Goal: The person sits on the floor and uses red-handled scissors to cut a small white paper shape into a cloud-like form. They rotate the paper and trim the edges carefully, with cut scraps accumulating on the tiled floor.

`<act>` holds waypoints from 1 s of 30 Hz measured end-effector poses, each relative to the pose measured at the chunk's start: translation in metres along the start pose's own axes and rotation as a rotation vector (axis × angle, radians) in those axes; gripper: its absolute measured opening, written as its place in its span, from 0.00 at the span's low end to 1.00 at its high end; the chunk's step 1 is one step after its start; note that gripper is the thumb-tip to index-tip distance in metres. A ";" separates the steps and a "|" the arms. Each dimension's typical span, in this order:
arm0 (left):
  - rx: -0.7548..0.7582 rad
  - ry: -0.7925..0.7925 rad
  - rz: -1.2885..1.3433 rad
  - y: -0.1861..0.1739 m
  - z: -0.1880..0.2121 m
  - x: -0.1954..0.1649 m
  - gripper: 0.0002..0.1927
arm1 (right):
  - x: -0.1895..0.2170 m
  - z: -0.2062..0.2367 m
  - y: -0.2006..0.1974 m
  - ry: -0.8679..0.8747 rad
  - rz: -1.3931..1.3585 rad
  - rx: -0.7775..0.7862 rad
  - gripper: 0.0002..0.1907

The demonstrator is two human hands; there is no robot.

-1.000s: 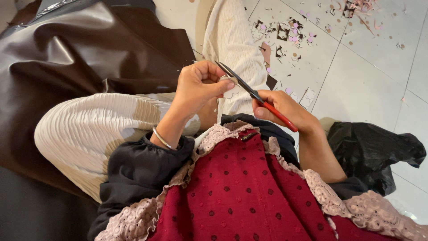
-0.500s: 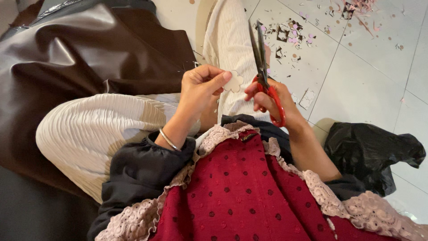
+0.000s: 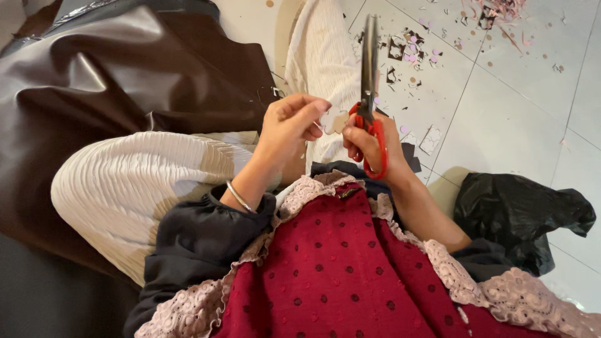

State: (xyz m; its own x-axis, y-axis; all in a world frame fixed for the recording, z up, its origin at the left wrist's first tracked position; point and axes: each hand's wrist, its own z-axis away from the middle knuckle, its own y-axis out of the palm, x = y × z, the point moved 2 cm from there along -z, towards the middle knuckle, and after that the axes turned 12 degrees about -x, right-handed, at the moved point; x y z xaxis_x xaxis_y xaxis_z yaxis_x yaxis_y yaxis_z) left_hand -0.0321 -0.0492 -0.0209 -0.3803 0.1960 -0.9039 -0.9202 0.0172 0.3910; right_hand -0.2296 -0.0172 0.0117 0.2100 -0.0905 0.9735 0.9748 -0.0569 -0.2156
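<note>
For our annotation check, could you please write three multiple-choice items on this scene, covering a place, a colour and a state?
1. Where does the black plastic bag lie?
A. on the tiled floor, at the right
B. on the person's lap
C. in the left hand

2. What colour are the handles of the scissors?
A. blue
B. red
C. yellow

3. How do the scissor blades stand?
A. wide apart
C. closed together, pointing away from the person
B. broken off

Answers: A, it rests on the tiles; B, red loops round the right hand fingers; C, the blades form one line.

Pale tiled floor [image 3: 501, 119] littered with paper scraps [image 3: 407, 50]; black bag [image 3: 519, 213] nearby.
</note>
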 end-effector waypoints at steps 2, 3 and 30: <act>0.020 0.056 -0.055 0.001 0.001 -0.002 0.09 | 0.000 -0.001 0.001 0.010 0.044 -0.012 0.07; 0.054 0.069 -0.052 0.002 0.001 -0.002 0.09 | 0.000 0.000 0.002 0.016 0.052 -0.017 0.07; 0.083 -0.041 0.084 -0.002 -0.010 0.008 0.08 | 0.007 0.004 -0.006 -0.113 -0.083 0.021 0.14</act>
State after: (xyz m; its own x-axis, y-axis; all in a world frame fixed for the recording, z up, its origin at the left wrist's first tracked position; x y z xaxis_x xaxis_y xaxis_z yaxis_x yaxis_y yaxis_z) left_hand -0.0343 -0.0579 -0.0304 -0.4501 0.2400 -0.8601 -0.8739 0.0799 0.4795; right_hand -0.2337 -0.0130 0.0198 0.1348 0.0267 0.9905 0.9903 -0.0390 -0.1337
